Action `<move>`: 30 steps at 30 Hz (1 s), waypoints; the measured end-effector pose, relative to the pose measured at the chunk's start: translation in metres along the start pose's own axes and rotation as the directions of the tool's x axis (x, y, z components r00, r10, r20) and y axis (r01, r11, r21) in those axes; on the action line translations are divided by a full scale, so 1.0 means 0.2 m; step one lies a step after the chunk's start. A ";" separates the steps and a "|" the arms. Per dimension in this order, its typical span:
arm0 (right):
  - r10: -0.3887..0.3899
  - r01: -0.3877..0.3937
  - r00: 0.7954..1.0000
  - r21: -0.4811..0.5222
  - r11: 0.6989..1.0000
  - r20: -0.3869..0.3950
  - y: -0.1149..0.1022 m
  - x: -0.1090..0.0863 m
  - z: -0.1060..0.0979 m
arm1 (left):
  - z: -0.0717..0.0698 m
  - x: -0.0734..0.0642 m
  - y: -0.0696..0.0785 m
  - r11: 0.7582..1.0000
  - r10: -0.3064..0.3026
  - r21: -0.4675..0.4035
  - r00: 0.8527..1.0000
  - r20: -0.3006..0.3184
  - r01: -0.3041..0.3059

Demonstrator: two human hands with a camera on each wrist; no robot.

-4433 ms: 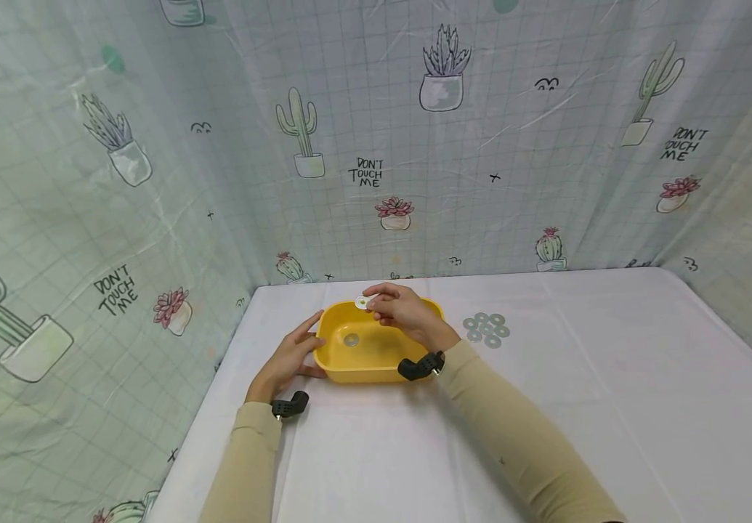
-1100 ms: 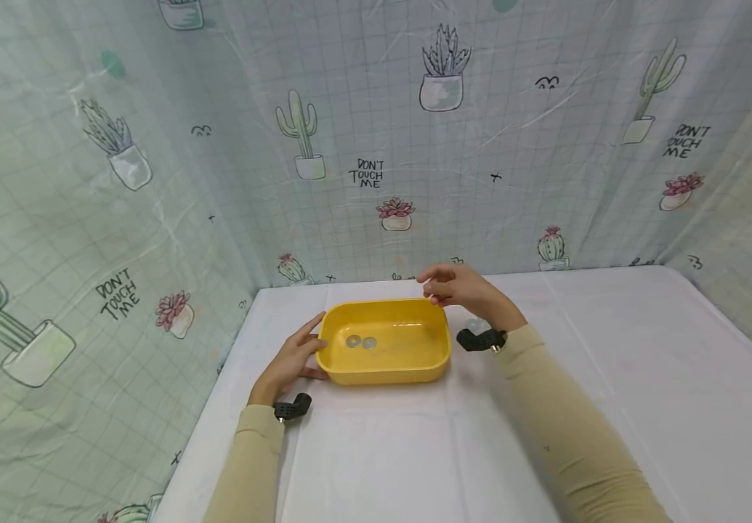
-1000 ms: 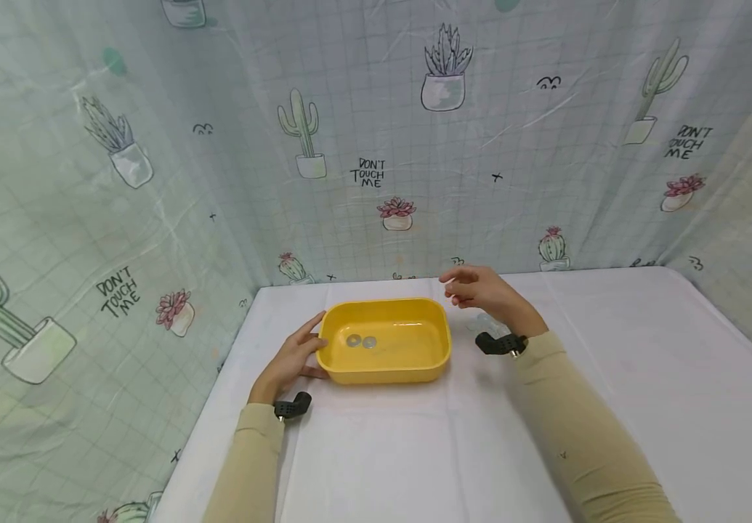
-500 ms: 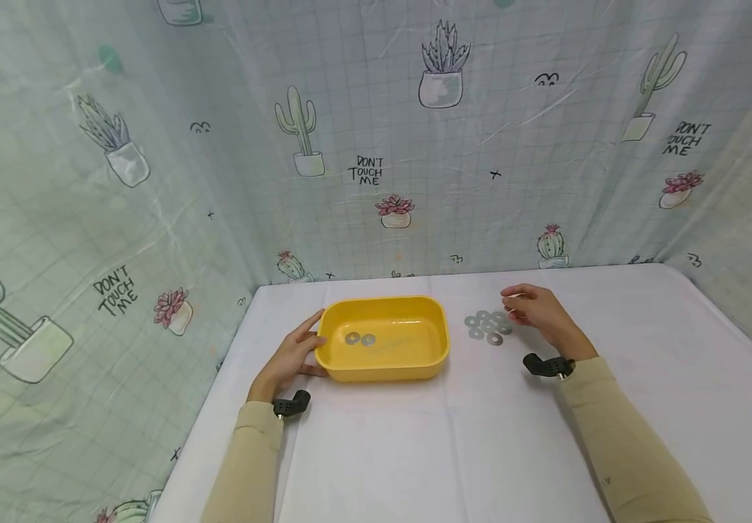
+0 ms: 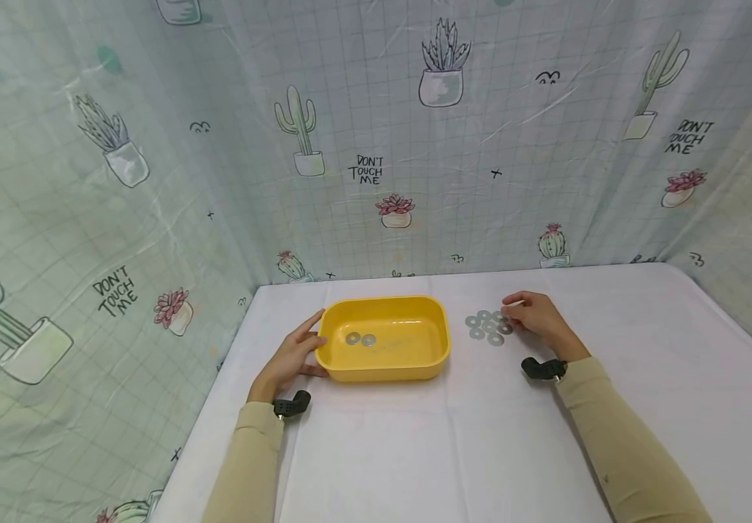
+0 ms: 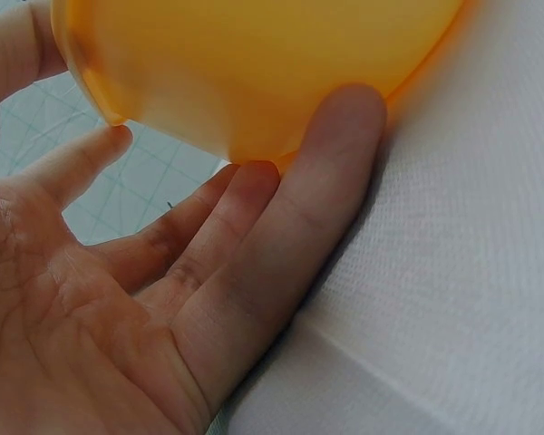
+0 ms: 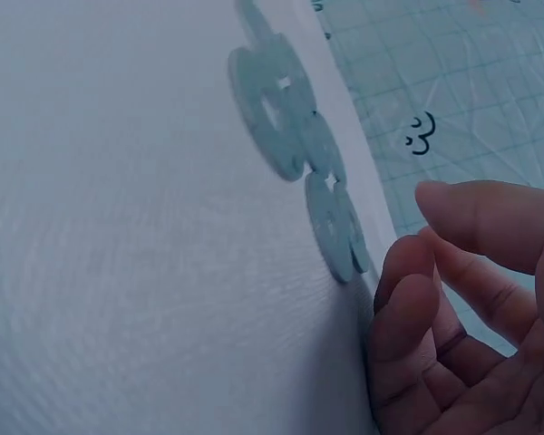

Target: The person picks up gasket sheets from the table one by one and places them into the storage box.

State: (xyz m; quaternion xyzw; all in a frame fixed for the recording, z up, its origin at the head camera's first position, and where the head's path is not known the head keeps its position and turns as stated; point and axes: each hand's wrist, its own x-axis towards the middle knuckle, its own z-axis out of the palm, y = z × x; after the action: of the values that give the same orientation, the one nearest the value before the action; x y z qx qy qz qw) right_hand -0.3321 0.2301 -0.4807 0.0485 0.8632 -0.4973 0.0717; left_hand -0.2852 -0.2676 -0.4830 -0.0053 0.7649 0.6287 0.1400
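A yellow rectangular basin with rounded corners stands on the white table. My left hand grips its left end. In the left wrist view one digit hooks over the rim and the other fingers rest along the outer wall. Two flat grey metal washers lie on the basin floor, left of its middle. Right of the basin, several more washers lie in a tight cluster. My right hand is at the cluster's right edge, fingertips close over the washers. In the right wrist view its fingers are loosely bent, with a gap between them.
A white cloth covers the table, which extends far to the right. Behind and on both sides hangs a pale green curtain with cactus prints. Each wrist carries a small black camera.
At first my right hand held a washer over the basin, where one washer lay; now two lie there. It has since moved right and down to the cluster. My left hand stays put.
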 end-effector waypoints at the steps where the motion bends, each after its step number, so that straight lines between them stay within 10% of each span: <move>1: -0.003 0.003 1.000 -0.013 1.000 0.003 0.00 0.00 0.00 | 0.00 0.00 0.00 1.000 0.000 0.000 1.000 0.000 0.000; 30: 0.020 -0.029 0.999 -0.239 0.970 -0.041 -0.05 0.03 0.06 | 0.00 -0.01 0.01 1.000 -0.005 -0.008 1.000 -0.006 0.005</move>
State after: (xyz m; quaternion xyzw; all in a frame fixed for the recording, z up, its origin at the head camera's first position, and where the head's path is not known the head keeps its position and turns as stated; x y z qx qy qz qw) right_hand -0.3382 0.2151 -0.4785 0.0597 0.9175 -0.3874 0.0667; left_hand -0.2840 -0.2671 -0.4808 -0.0099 0.7628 0.6314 0.1392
